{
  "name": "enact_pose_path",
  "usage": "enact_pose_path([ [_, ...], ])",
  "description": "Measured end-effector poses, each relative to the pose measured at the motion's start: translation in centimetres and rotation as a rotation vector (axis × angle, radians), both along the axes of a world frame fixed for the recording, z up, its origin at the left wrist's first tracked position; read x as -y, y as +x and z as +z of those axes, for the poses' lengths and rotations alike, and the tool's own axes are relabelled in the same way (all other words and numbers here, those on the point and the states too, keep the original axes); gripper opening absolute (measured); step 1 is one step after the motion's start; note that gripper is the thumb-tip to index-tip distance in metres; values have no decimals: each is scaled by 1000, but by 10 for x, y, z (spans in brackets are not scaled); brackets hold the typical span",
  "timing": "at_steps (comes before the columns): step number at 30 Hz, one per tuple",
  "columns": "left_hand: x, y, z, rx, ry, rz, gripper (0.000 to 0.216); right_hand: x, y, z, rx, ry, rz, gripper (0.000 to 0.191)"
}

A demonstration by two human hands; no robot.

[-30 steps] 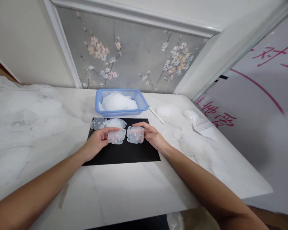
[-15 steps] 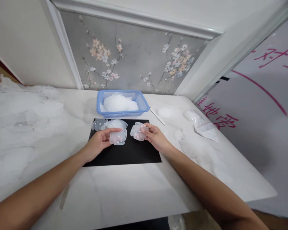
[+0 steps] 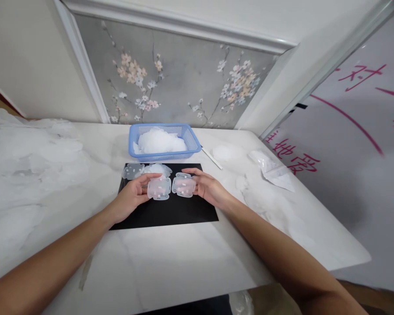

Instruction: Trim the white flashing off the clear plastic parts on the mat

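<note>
Translucent squares (image 3: 159, 188), two held — left hand (image 3: 131, 199) one; right hand (image 3: 207, 189) one.

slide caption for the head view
Left hand holds one translucent piece, right hand a second piece, above a black mat before a blue basket.

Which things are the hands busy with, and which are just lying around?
In use: left hand with left clear piece; right hand with right clear piece; black mat underneath.
Lying about: blue basket, spare pieces, white strip, plastic bag.
</note>
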State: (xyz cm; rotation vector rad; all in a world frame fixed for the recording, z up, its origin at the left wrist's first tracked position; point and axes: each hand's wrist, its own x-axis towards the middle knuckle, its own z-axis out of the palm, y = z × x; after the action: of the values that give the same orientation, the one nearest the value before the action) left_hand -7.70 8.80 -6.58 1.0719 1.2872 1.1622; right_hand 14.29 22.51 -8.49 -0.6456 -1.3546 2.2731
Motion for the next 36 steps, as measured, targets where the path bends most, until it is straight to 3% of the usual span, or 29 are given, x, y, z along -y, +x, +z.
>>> enact_pose_path([
  [4, 1, -2, -2, -6, -11, -3, 58, 0, 3, 2, -41, 136, 138, 63],
  [6, 1, -2, -2, -36, -25, 2, 52, -1, 3, 1, 10, 234, 134, 53],
  [9, 3, 1, 2, -187, 21, 59, 28, 0, 2, 0, 127, 397, -3, 26],
  [11, 5, 5, 5, -301, 92, 109, 21, 1, 0, 1, 133, 432, -104, 25],
  [14, 6, 11, 5, -321, 69, 172, 27, 4, -2, 2, 56, 250, -109, 36],
  [19, 6, 13, -2, -20, -102, 238, 46, 6, -3, 0, -3, -24, -95, 30],
  [24, 4, 13, 2, 216, -148, 262, 40, 6, -3, -1, -16, -65, -111, 26],
  [28, 4, 16, 4, 256, -151, 214, 42, 16, -8, -1, -10, 14, -50, 28],
  [31, 6, 20, 2, 143, -95, 121, 48, 27, -14, -2, 19, 161, 18, 25],
  [33, 7, 20, 2, -56, -26, 103, 48, 30, -17, -1, 24, 249, -42, 19],
  [36, 7, 9, 6, -475, 117, 238, 38, 24, -19, 6, 56, 348, -189, 25],
])
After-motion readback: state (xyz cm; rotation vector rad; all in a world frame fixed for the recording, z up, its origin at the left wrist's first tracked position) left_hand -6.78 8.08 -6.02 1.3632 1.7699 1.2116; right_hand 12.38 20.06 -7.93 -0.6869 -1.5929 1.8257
